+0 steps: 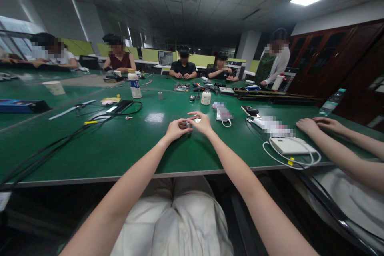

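Note:
Both my hands meet over the green table (144, 144), around a small silver metal cylinder (189, 125). My left hand (175, 129) grips its side, fingers curled round it. From the other side, my right hand (201, 123) pinches near its top, with a finger stretched above it. The fingers cover much of the cylinder. A similar grey metal cylinder (160, 95) stands alone farther up the table. Beyond my right hand is a white jar (206, 97), and small dark metal parts (192, 98) lie beside that jar.
To the left lie black cables (99, 120), a key (129, 118), a milk-type bottle (135, 84) and a paper cup (54, 87). On the right are a phone (247, 111), a white power bank (289, 146) with cable, and a neighbour's hands (319, 126). Other people work across the table.

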Demonstrator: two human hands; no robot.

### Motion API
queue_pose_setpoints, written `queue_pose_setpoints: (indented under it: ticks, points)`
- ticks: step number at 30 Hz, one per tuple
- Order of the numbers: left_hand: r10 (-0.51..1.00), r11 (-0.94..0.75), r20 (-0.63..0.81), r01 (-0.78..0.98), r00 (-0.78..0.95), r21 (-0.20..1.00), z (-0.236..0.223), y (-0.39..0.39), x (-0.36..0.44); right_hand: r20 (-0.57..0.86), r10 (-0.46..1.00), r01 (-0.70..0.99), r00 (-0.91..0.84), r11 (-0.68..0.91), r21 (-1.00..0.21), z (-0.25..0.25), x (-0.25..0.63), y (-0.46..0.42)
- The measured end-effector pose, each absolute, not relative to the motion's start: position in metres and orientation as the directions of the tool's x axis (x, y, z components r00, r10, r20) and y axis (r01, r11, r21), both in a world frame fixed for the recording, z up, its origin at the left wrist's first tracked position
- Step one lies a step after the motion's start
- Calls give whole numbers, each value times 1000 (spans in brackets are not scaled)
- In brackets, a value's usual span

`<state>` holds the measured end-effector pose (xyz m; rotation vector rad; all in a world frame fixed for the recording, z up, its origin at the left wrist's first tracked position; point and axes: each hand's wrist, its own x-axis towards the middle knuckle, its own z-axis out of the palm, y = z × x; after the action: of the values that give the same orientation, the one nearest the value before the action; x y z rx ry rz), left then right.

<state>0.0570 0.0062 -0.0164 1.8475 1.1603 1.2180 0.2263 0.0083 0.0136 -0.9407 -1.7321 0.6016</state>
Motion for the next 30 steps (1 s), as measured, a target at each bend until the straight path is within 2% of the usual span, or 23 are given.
queue_pose_setpoints:
  ticks: [5,11,14,19,24,26,30]
  points:
    - [913,-406,360,353,191,843,-14,3,57,523,847,234,-97,530,-815,19,249,17]
    - [908,-419,376,365,186,832,-14,5,56,188,918,361,-349,317,-877,7,283,23]
    - [908,-418,374,368,189,831,-15,5,56,125,908,375,-400,286,-882,3,285,23]
    - [907,-420,376,376,188,826,-14,4,57,170,887,339,-430,332,-880,3,287,23]
    - [906,-424,381,370,186,827,-15,4,57,159,911,383,-381,312,-870,1,285,25]
    - [908,-419,375,369,188,829,-15,4,57,232,919,377,-318,347,-859,2,281,26]
    - [913,-403,354,321,202,857,-13,4,58,477,868,283,-138,496,-821,7,267,24]
